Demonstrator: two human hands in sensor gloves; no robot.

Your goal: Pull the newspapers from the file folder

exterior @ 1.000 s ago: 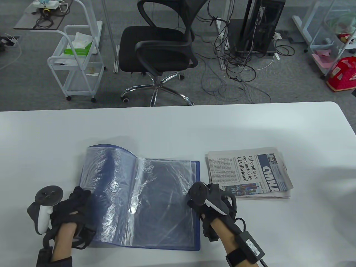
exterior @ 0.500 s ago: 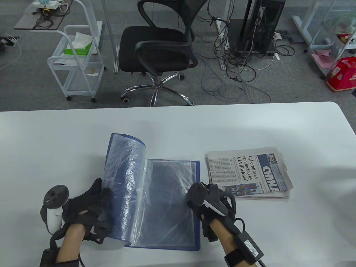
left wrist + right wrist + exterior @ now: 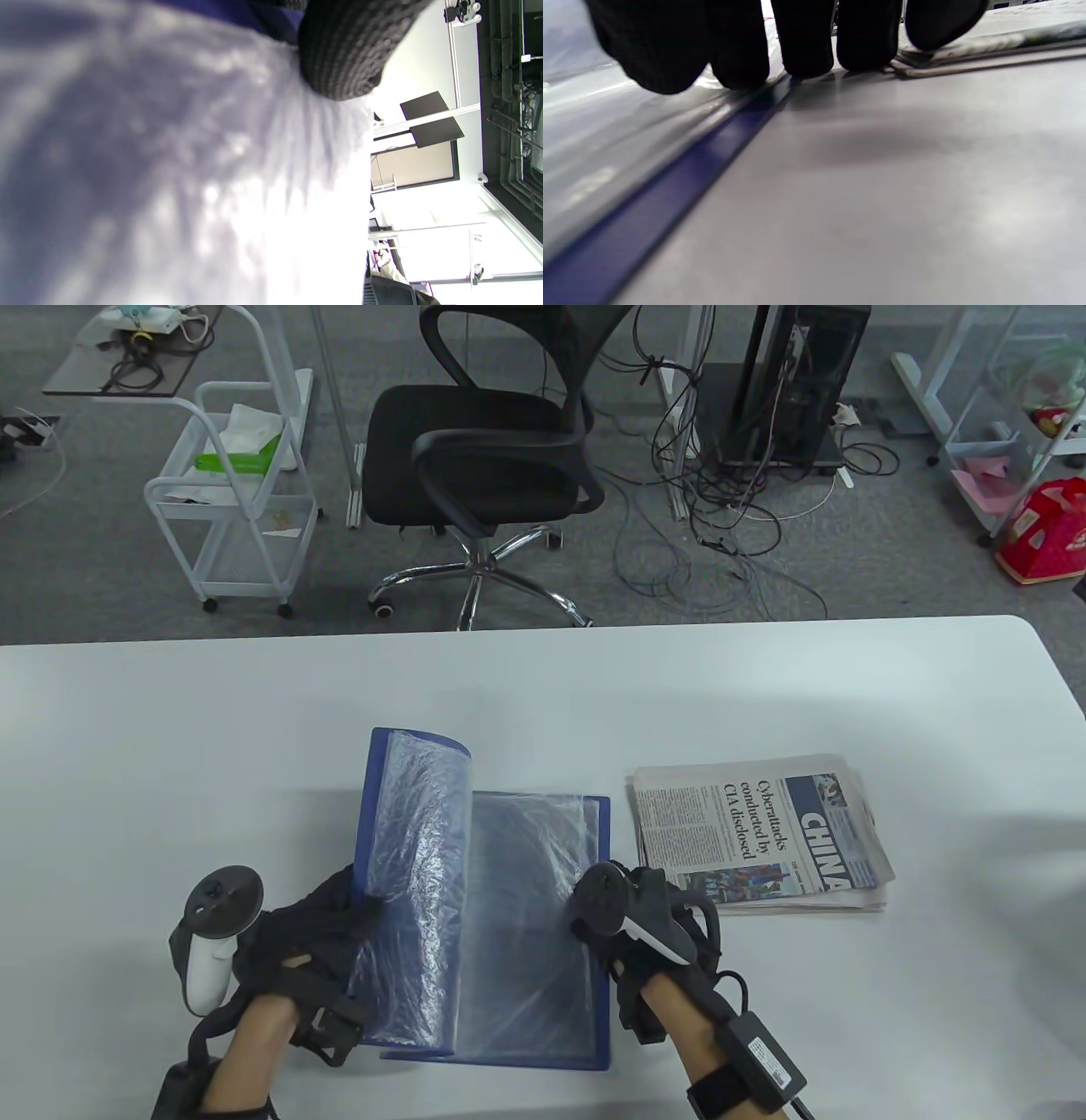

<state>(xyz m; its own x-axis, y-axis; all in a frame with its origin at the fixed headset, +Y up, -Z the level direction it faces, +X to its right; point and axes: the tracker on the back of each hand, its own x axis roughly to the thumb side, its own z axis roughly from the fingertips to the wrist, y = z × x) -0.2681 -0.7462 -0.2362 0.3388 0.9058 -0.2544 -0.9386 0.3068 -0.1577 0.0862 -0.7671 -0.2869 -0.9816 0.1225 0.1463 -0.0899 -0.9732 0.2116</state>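
Note:
A blue file folder [image 3: 543, 916] with clear plastic sleeves lies on the white table [image 3: 543, 687]. My left hand [image 3: 318, 929] grips its left cover and sleeves [image 3: 407, 848] and holds them raised, nearly upright over the right half. In the left wrist view a gloved fingertip [image 3: 343, 46] presses on the blurred sleeve plastic [image 3: 169, 169]. My right hand [image 3: 645, 916] rests on the folder's right edge; in the right wrist view its fingertips [image 3: 801, 42] touch the sleeve and the blue edge [image 3: 683, 169]. A folded newspaper stack [image 3: 755, 836] lies on the table right of the folder.
An office chair [image 3: 484, 458], a white cart [image 3: 233, 492] and a computer tower [image 3: 797, 381] with cables stand on the floor beyond the table's far edge. The newspaper's edge shows in the right wrist view [image 3: 988, 42].
My left hand has swung the folder's left cover and sleeves up and to the right, from lying flat open to nearly upright. My right hand and the newspaper have stayed put.

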